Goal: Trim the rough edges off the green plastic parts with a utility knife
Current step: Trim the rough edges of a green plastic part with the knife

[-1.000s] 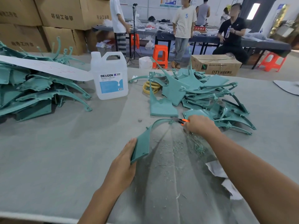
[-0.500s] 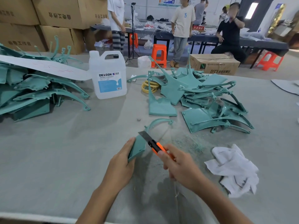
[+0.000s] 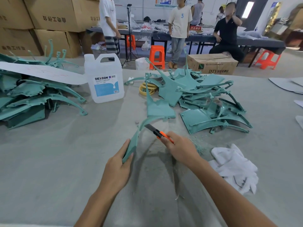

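Near the middle of the bench [image 3: 49,161], a little toward its near edge, I have one curved green part [image 3: 133,141] standing on its edge. It arcs up and away from me toward the far-side pile of green parts [image 3: 205,99]. My left hand [image 3: 120,163] grips the part's wider near end, thumb on the facing side and fingers wrapped behind it. My right hand [image 3: 180,148] is closed round the orange handle of the utility knife [image 3: 158,132], blade extended, with the tip at the inner edge of the arc; I cannot tell whether it is biting in. I judge the part to be light, thin moulded plastic, stiff across its broad end but springy along the narrow arm, so it will probably flex away under the blade. The broad end is the sound place to hold, and I would move my grip closer to the cut while keeping my fingers out of the blade's line. The smooth faces may slip. Green shavings [image 3: 198,145] lie beside a white cloth [image 3: 234,167] toward the right edge. A second pile [image 3: 32,99] sits by the left edge, with a white jug [image 3: 105,79] further back.
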Motion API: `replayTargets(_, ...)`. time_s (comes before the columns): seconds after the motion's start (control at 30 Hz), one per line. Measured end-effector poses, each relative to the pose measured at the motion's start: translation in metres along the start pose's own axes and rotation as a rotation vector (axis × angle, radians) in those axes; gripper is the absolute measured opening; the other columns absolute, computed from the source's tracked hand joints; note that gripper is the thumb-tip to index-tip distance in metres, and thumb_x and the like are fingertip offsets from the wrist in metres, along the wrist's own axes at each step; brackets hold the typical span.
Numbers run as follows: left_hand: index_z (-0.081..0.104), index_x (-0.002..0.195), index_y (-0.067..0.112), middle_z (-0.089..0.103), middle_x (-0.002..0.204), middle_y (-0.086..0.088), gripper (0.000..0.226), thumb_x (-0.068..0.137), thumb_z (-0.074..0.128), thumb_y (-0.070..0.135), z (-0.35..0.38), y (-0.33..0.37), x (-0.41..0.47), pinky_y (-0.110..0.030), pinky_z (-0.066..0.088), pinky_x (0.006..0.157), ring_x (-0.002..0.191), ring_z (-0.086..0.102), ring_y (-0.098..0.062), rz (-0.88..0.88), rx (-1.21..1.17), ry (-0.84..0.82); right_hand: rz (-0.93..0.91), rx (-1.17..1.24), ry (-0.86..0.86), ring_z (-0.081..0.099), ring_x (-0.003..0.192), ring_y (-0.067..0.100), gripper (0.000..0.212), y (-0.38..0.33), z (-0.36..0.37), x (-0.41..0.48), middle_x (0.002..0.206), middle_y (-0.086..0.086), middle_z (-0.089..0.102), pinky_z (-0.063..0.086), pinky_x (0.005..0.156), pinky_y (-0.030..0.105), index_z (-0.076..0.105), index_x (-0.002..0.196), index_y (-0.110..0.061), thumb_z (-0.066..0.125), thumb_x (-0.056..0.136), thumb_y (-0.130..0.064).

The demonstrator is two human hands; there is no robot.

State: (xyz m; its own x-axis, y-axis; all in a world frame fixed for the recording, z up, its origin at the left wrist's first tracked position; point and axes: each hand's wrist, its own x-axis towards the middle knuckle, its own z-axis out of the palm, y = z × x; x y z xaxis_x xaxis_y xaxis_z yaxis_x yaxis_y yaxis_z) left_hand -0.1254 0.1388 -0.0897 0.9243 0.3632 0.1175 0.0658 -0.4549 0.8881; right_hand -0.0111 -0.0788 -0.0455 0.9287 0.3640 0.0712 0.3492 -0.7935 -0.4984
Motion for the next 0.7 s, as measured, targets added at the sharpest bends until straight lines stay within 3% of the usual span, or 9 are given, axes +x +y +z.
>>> replayTargets(0.1,0.041,0.144,0.054,0.060,0.140,0.014,0.076,0.075,0.040,0.088,0.000,-0.002,0.000,-0.043,0.053,0.101,0.117,0.065,-0.021,-0.022,-0.038,-0.002,0.047,-0.058,0.086,0.053,0.061,0.013,0.036,0.004,-0.008,0.019,0.069,-0.005,0.056,0.030,0.050,0.029,0.053,0.092,-0.025,0.040,0.103,-0.056)
replayTargets(0.23,0.037,0.146,0.054,0.046,0.140,0.033,0.079,0.076,0.039,0.089,0.000,-0.002,-0.002,-0.028,0.046,0.106,0.125,0.055,-0.002,0.002,0.004,-0.037,0.044,0.055,0.137,0.057,0.064,0.018,0.034,-0.003,-0.026,0.015,0.070,-0.003,0.060,0.037,0.054,0.034,0.055,0.097,-0.027,0.039,0.103,-0.057)
replayTargets(0.37,0.040,0.147,0.050,0.054,0.136,0.027,0.057,0.092,0.048,0.061,0.002,-0.004,-0.001,-0.027,0.051,0.096,0.117,0.061,-0.005,-0.015,0.031,-0.023,-0.205,0.323,-0.072,0.055,0.051,0.012,0.027,-0.026,-0.028,-0.024,0.071,0.007,0.064,0.048,0.049,0.039,0.056,0.094,-0.033,0.048,0.098,-0.059)
replayTargets(0.47,0.048,0.139,0.054,0.070,0.100,0.028,0.039,0.102,0.049,0.041,0.004,-0.008,0.000,-0.011,0.045,0.067,0.089,0.067,-0.005,0.005,0.076,-0.019,-0.303,0.394,-0.258,0.053,0.052,0.012,0.032,-0.028,-0.023,-0.046,0.077,0.005,0.064,0.045,0.047,0.030,0.062,0.103,-0.035,0.049,0.096,-0.063)
replayTargets(0.5,0.049,0.139,0.055,0.070,0.099,0.029,0.039,0.102,0.049,0.040,0.004,-0.007,0.000,-0.009,0.045,0.067,0.088,0.067,-0.001,0.009,0.076,-0.018,-0.309,0.380,-0.260,0.053,0.052,0.012,0.029,-0.028,-0.023,-0.045,0.074,0.003,0.064,0.045,0.048,0.029,0.062,0.102,-0.034,0.050,0.098,-0.060)
replayTargets(0.6,0.042,0.148,0.048,0.050,0.134,0.030,0.049,0.100,0.055,0.045,0.002,-0.006,-0.001,-0.022,0.048,0.097,0.117,0.054,0.006,-0.004,0.067,-0.013,-0.266,0.275,-0.124,0.053,0.051,0.009,0.021,-0.024,-0.020,-0.020,0.064,-0.003,0.061,0.044,0.050,0.032,0.060,0.096,-0.031,0.051,0.102,-0.049)
replayTargets(0.7,0.040,0.150,0.043,0.041,0.138,0.031,0.052,0.100,0.055,0.042,0.001,-0.004,-0.002,-0.022,0.041,0.106,0.130,0.047,0.001,0.026,0.123,-0.040,-0.149,0.071,-0.020,0.058,0.064,0.018,0.031,-0.010,-0.015,0.022,0.072,-0.003,0.061,0.040,0.054,0.033,0.061,0.104,-0.025,0.045,0.104,-0.051)
